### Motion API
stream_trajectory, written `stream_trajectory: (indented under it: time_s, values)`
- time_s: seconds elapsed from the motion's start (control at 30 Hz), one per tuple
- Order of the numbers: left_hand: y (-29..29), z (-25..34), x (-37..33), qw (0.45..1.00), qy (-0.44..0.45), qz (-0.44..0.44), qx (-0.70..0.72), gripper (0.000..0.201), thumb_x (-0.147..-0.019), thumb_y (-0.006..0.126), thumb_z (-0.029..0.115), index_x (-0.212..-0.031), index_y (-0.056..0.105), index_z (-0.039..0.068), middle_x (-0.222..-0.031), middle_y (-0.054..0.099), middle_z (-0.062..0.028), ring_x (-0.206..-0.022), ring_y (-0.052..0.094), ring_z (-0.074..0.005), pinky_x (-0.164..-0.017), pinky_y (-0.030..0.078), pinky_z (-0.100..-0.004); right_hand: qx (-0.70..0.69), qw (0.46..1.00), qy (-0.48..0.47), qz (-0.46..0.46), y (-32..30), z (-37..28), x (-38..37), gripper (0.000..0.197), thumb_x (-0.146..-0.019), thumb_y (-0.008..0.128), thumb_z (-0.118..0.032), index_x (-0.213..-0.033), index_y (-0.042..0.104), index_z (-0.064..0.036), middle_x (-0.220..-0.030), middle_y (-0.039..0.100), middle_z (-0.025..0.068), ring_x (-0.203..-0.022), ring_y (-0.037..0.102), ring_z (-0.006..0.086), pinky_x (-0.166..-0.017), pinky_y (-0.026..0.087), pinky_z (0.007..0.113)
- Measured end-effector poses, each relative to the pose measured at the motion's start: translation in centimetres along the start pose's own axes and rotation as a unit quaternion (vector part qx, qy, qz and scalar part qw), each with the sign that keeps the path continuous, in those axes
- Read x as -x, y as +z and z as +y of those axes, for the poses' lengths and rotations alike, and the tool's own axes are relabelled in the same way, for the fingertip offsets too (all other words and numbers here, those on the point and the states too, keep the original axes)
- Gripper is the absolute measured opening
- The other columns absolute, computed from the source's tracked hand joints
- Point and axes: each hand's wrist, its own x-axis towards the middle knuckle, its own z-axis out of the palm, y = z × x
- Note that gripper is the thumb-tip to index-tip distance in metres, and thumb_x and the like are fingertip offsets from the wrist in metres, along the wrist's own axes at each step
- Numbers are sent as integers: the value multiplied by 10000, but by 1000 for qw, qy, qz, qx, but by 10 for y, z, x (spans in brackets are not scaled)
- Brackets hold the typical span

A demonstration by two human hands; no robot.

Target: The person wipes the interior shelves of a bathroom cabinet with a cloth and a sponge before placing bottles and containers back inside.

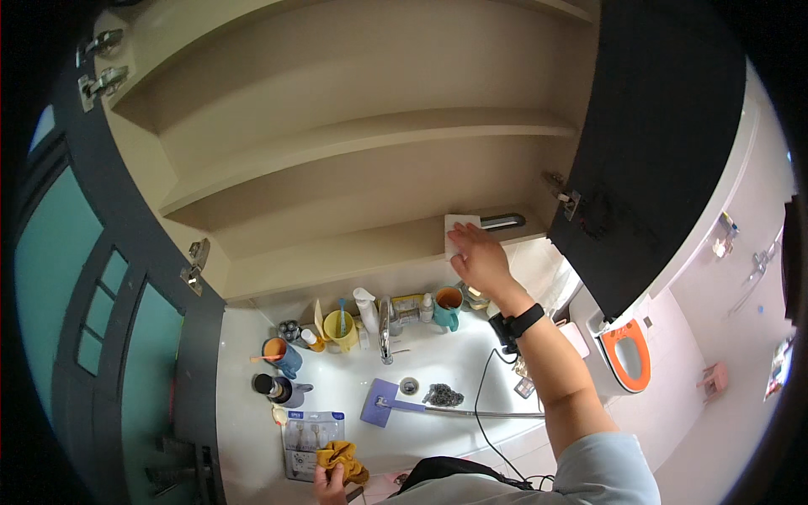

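Observation:
My right hand [478, 254] reaches up to the lowest shelf of a wall cabinet [337, 257]. Its fingers lie over a small white rectangular thing [461, 223] at the shelf's front edge, the thumb by its lower side; whether it is a box or a pad I cannot make out. Touching or just beside it lies a black oblong thing with a pale middle [503, 222]. Low in the view, my left hand [330, 486] is closed on a mustard-yellow cloth [343, 459], in front of a clear-and-blue plastic package [311, 431].
The dark right cabinet door [656, 160] and left door [160, 353] stand wide. Below, the white sink counter [337, 387] holds cups, bottles, a tap [385, 328], a purple flat-headed scrubber [383, 402] and a dark mesh scourer [443, 396]. A toilet with an orange seat [641, 358] is at right.

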Motion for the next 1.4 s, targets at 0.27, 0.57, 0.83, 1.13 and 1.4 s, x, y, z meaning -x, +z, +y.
stream_trajectory:
  time_s: [0.27, 0.57, 0.83, 1.13, 1.4]
  values:
    - [3, 3, 1, 987, -113, -5, 114, 280, -833, 470, -28, -1111, 497, -54, -1182, 427, -209, -1017, 492, -312, -829, 440, -350, 230, 956, 182, 26, -18, 86, 40, 480, -722, 507, -148, -1177, 462, -1, -1262, 421, 204, -1165, 389, 364, -987, 298, 437]
    - [-4, -1, 5, 991, -118, -5, 62, 286, -818, 481, -44, -1103, 498, -55, -1162, 438, -208, -1011, 490, -327, -840, 435, -361, 76, 988, 123, 60, 4, 7, 53, 528, -702, 600, -75, -1203, 435, -47, -1325, 348, 167, -1207, 341, 355, -984, 321, 411]
    - [3, -25, 6, 994, 14, -49, -97, 287, -816, 483, -47, -1102, 496, -55, -1160, 439, -208, -1014, 486, -334, -850, 431, -368, -191, 872, 301, 334, 22, 53, 78, 534, -743, 642, -43, -1200, 371, 9, -1305, 315, 156, -1204, 352, 272, -974, 347, 387]
    - [7, -38, -1, 986, -117, -4, 119, 288, -890, 451, 79, -1165, 457, -6, -1153, 461, -151, -1006, 513, -251, -832, 464, -357, -309, 722, 409, 464, 44, 44, 44, 595, -725, 677, -59, -1184, 299, -19, -1250, 316, 155, -1146, 375, 262, -945, 366, 360]
    - [-18, -30, 0, 998, -49, -12, -38, 369, -904, 452, 175, -1244, 373, 56, -1156, 454, -119, -955, 540, -219, -643, 539, -328, -401, 633, 508, 425, 79, -59, 8, 598, -735, 684, -105, -1173, 294, 14, -1197, 377, 159, -1089, 414, 246, -889, 388, 332]
